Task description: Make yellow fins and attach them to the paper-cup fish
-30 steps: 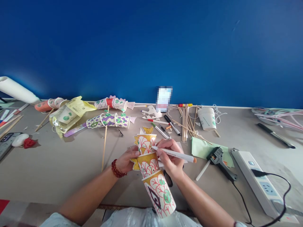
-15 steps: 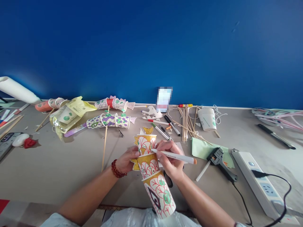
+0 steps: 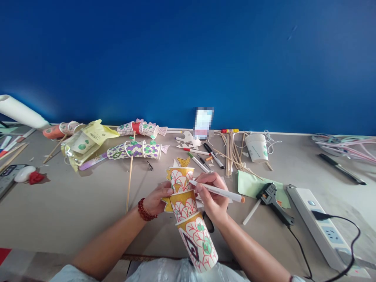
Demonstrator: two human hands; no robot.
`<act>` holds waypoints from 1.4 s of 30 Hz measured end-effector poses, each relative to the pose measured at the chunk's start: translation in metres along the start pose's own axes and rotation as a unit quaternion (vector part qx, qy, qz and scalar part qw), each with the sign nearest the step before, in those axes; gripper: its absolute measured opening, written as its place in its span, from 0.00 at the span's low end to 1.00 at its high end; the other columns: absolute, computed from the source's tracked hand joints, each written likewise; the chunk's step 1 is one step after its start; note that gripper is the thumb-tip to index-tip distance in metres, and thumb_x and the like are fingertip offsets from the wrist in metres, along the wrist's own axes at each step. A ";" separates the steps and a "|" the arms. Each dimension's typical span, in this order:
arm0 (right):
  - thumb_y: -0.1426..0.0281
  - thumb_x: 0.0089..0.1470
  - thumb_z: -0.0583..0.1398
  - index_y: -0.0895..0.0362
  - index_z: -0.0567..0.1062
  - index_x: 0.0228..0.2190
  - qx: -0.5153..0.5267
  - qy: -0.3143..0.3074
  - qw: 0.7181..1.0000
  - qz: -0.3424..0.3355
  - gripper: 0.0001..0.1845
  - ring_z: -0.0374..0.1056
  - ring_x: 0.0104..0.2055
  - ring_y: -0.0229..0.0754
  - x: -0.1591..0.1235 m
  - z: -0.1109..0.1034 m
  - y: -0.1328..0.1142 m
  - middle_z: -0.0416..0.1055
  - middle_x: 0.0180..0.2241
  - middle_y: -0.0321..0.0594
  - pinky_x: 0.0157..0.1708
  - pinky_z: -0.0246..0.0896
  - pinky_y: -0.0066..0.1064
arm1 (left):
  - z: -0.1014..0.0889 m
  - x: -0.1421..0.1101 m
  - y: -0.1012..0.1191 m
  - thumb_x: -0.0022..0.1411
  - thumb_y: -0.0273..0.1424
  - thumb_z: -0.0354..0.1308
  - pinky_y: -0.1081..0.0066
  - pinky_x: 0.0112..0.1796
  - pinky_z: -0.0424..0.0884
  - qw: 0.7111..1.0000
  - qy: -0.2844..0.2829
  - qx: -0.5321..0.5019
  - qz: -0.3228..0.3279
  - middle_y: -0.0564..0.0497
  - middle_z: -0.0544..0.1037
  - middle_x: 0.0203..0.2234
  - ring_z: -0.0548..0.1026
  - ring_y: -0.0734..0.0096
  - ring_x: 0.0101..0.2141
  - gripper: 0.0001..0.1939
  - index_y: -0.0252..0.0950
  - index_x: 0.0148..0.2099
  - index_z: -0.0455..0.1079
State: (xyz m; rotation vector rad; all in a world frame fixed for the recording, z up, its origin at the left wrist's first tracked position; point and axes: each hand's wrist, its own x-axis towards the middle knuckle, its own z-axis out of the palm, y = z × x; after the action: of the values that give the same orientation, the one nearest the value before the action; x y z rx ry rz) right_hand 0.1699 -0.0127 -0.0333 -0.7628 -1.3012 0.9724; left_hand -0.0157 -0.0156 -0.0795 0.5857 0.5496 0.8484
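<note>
Three joined paper cups form a fish, with red scale lines, ochre bands, a dark eye on the lowest cup and an ochre tail at the top. My left hand is closed round the left side of the upper cups, its thumb near the joint between them. Between the fingers of my right hand is a white marker with an orange end. The marker's tip meets, or nearly meets, the right side of the top cup. Behind my right hand, white paper and a black-handled thing are partly hidden.
Finished-looking cup fish lie at the back left beside a yellow packet. Loose markers, wooden sticks and stacked paper cups stand behind my hands. On the right are a glue gun and a power strip with a cord.
The marker tip has shifted slightly up and to the right along the top cup, my right hand moving with it. My left hand and the cup fish stay almost still.
</note>
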 end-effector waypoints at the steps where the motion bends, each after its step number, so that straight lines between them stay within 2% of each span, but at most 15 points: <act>1: 0.71 0.60 0.61 0.53 0.73 0.32 0.002 -0.004 1.000 -0.001 0.03 0.64 0.27 0.40 0.000 0.000 0.000 0.68 0.26 0.35 0.29 0.59 0.33 | 0.000 0.000 0.000 0.50 0.42 0.71 0.68 0.35 0.75 1.000 0.000 0.000 -0.002 0.46 0.82 0.29 0.80 0.63 0.31 0.23 0.34 0.44 0.78; 4: 0.71 0.60 0.61 0.53 0.72 0.32 0.011 -0.013 1.000 -0.003 0.04 0.65 0.28 0.41 -0.001 0.000 0.001 0.68 0.25 0.35 0.30 0.60 0.34 | 0.000 0.000 0.001 0.49 0.42 0.71 0.68 0.35 0.75 1.000 0.005 -0.001 -0.005 0.47 0.82 0.29 0.80 0.64 0.30 0.22 0.34 0.44 0.78; 9: 0.71 0.61 0.61 0.53 0.73 0.33 -0.002 0.006 1.000 0.002 0.03 0.64 0.28 0.40 -0.001 0.000 0.001 0.69 0.27 0.36 0.29 0.58 0.33 | 0.001 0.000 0.001 0.50 0.42 0.71 0.69 0.35 0.75 1.000 -0.003 0.000 -0.004 0.46 0.82 0.29 0.81 0.63 0.31 0.22 0.34 0.44 0.78; 14: 0.71 0.61 0.61 0.54 0.72 0.32 0.009 -0.015 1.000 -0.003 0.03 0.64 0.27 0.40 0.000 0.001 0.000 0.68 0.25 0.35 0.29 0.59 0.34 | 0.003 0.000 0.002 0.50 0.42 0.71 0.69 0.35 0.75 1.000 -0.006 0.003 0.003 0.47 0.82 0.29 0.81 0.62 0.32 0.22 0.34 0.44 0.78; 17: 0.69 0.61 0.61 0.54 0.72 0.32 -0.006 0.002 1.000 0.003 0.04 0.64 0.27 0.40 0.000 0.001 0.000 0.69 0.26 0.36 0.29 0.60 0.34 | 0.004 0.000 0.002 0.50 0.42 0.71 0.69 0.35 0.75 1.000 0.001 0.006 0.004 0.47 0.82 0.29 0.81 0.63 0.31 0.22 0.34 0.43 0.78; 22: 0.70 0.60 0.61 0.53 0.72 0.32 -0.003 0.000 1.000 0.003 0.03 0.63 0.27 0.40 0.000 0.001 -0.001 0.69 0.26 0.36 0.28 0.59 0.33 | 0.005 -0.001 0.003 0.50 0.40 0.71 0.69 0.36 0.76 1.000 0.011 0.000 0.017 0.46 0.83 0.33 0.81 0.63 0.34 0.20 0.35 0.43 0.78; 25: 0.70 0.61 0.61 0.53 0.72 0.32 0.006 -0.011 1.000 -0.002 0.04 0.63 0.27 0.40 0.000 0.001 -0.002 0.69 0.26 0.36 0.29 0.59 0.34 | 0.004 -0.001 0.002 0.50 0.41 0.71 0.69 0.35 0.75 1.000 0.006 -0.002 0.009 0.45 0.83 0.32 0.81 0.61 0.34 0.21 0.34 0.44 0.77; 31: 0.71 0.61 0.61 0.53 0.72 0.33 0.007 0.009 1.000 0.004 0.03 0.63 0.27 0.39 0.001 0.001 -0.002 0.69 0.26 0.35 0.28 0.58 0.32 | 0.001 -0.001 0.000 0.50 0.42 0.71 0.68 0.35 0.75 1.000 -0.002 -0.001 -0.004 0.46 0.82 0.30 0.81 0.61 0.32 0.22 0.33 0.43 0.78; 42: 0.66 0.59 0.62 0.53 0.71 0.30 -0.005 0.013 1.000 0.005 0.07 0.63 0.25 0.41 0.001 0.001 -0.002 0.68 0.24 0.35 0.27 0.58 0.34 | 0.000 -0.001 -0.001 0.49 0.41 0.71 0.67 0.34 0.75 1.000 0.000 -0.005 -0.005 0.45 0.82 0.30 0.81 0.61 0.32 0.22 0.34 0.43 0.78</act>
State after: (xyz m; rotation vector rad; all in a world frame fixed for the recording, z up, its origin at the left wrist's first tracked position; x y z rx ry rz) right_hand 0.1688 -0.0127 -0.0313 -0.7881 -1.2818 0.9602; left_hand -0.0156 -0.0169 -0.0798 0.5731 0.5480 0.8408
